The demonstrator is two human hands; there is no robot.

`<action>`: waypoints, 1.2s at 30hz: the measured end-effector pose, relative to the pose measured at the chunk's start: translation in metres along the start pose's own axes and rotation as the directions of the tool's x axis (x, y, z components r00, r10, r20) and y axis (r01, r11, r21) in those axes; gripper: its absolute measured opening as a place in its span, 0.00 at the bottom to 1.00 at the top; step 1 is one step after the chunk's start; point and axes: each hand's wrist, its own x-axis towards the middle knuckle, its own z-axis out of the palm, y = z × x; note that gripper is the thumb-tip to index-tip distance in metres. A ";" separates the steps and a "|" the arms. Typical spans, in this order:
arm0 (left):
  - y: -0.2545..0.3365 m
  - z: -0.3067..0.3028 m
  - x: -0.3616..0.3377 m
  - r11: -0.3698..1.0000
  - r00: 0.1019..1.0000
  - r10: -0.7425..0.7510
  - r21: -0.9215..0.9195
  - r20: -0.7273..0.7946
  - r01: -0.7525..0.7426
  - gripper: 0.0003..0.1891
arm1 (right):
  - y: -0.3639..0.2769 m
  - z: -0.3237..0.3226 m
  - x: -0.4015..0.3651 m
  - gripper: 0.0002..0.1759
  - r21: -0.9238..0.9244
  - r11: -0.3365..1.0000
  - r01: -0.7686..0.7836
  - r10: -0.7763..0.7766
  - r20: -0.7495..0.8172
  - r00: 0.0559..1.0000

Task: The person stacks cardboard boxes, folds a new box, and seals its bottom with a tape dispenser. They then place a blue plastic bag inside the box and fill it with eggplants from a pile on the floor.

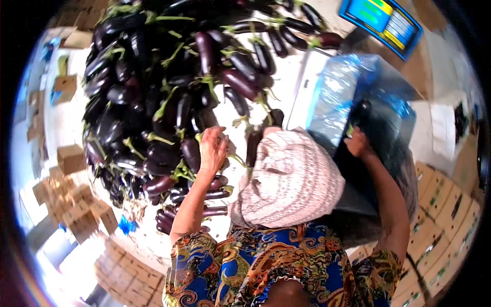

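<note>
- Gripping a dark eggplant near its stem, apparently for control, the right hand is reaching inside the crate.
- Clear plastic liner is covering its walls, probably protecting skins.
- Left hand, loosely open, is hanging by heaped eggplants; contact unclear.
- They're gleaming purple-black, green-stemmed.

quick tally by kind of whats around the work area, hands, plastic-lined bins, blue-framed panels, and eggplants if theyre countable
Hands (left hand, right hand): 2
Plastic-lined bin: 1
Blue-framed panel: 1
Eggplants: too many overlap to count, left out
Total without eggplants: 4
</note>
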 end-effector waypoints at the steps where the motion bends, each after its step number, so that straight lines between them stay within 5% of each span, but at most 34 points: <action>1: -0.020 -0.003 -0.004 0.997 0.993 0.051 0.061 -0.107 -0.045 0.13 | 0.000 -0.003 -0.002 0.28 -0.059 0.998 0.015 -0.015 0.011 1.000; 4: -0.035 -0.036 0.002 0.935 0.943 0.151 0.352 -0.297 -0.039 0.19 | 0.001 -0.010 -0.007 0.29 -0.031 0.996 -0.087 0.090 0.083 0.993; 9: -0.086 -0.040 0.031 0.812 0.977 0.006 0.571 -0.213 0.120 0.33 | 0.004 -0.016 -0.009 0.30 -0.146 0.989 0.003 0.001 0.029 1.000; 12: -0.081 -0.023 0.053 0.800 0.928 -0.321 0.472 -0.188 0.372 0.40 | 0.001 -0.027 -0.010 0.30 -0.145 0.989 -0.035 0.046 0.073 0.996; 14: -0.101 0.010 0.055 0.846 0.923 -0.324 0.372 -0.210 0.381 0.39 | 0.000 -0.034 -0.014 0.30 -0.116 0.992 -0.042 0.054 0.102 0.993; 18: -0.082 0.043 0.046 0.941 0.975 -0.008 0.329 -0.222 0.083 0.32 | -0.003 -0.040 -0.015 0.28 -0.188 0.982 -0.030 0.059 0.147 0.987; 20: -0.057 0.053 0.046 0.972 0.965 -0.206 0.083 -0.159 0.221 0.26 | 0.006 -0.030 -0.010 0.25 -0.287 0.958 -0.020 0.064 0.142 0.988; 22: -0.039 0.055 0.048 0.832 0.882 -0.468 -0.308 0.057 0.461 0.28 | 0.058 0.004 0.002 0.21 -0.363 0.932 0.006 0.026 0.082 0.996; 24: -0.036 0.067 0.049 0.649 0.910 -0.391 -0.659 0.141 0.381 0.30 | 0.085 0.018 0.011 0.18 -0.328 0.935 -0.137 0.173 0.084 0.981; 27: -0.002 0.042 0.068 0.543 0.907 -0.356 -0.741 0.224 0.396 0.29 | 0.081 0.018 0.009 0.15 -0.306 0.923 -0.232 0.264 0.068 0.962; 30: -0.001 0.029 0.089 0.584 0.963 -0.249 -0.809 -0.099 0.068 0.24 | 0.066 0.004 -0.009 0.15 -0.257 0.944 -0.205 0.221 0.034 0.975; 32: -0.034 0.034 0.085 0.582 0.906 -0.421 -0.779 -0.044 0.233 0.22 | 0.058 -0.003 -0.014 0.14 -0.203 0.967 -0.155 0.157 -0.003 0.988; 34: -0.091 0.068 0.067 0.793 0.905 -0.419 -0.513 -0.069 0.328 0.26 | 0.059 -0.002 -0.018 0.14 -0.171 0.980 -0.099 0.097 -0.019 0.995; 36: -0.120 0.102 0.046 0.782 0.864 -0.504 -0.432 -0.016 0.449 0.30 | 0.066 0.005 -0.014 0.14 -0.176 0.984 -0.036 0.034 -0.012 0.999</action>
